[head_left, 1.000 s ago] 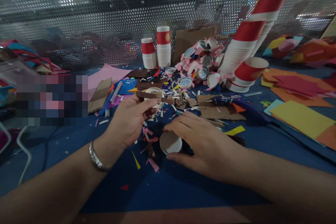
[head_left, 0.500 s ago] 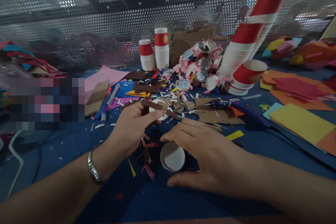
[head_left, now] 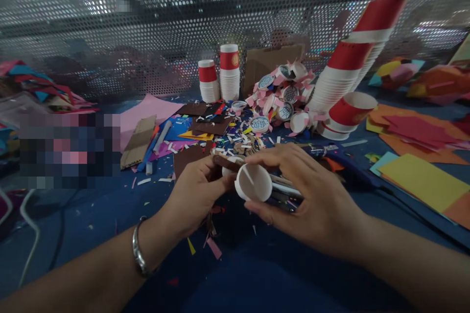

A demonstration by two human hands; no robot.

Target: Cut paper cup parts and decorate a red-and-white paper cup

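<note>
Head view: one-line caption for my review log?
Right hand holds a white paper cup on its side beside the brown card strip pinched in the left hand, above a scrap-littered blue table.

— What's that patch on the left?
— A pixelated block; I can't tell what's under it.
— And in your left hand?
— A white round piece, mostly hidden behind the cup. My right hand covers the cup's wall.

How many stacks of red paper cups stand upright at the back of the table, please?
2: a shorter stack and, beside it, a taller stack, by the mesh wall. The long stack further right leans. Others may be hidden.
</note>
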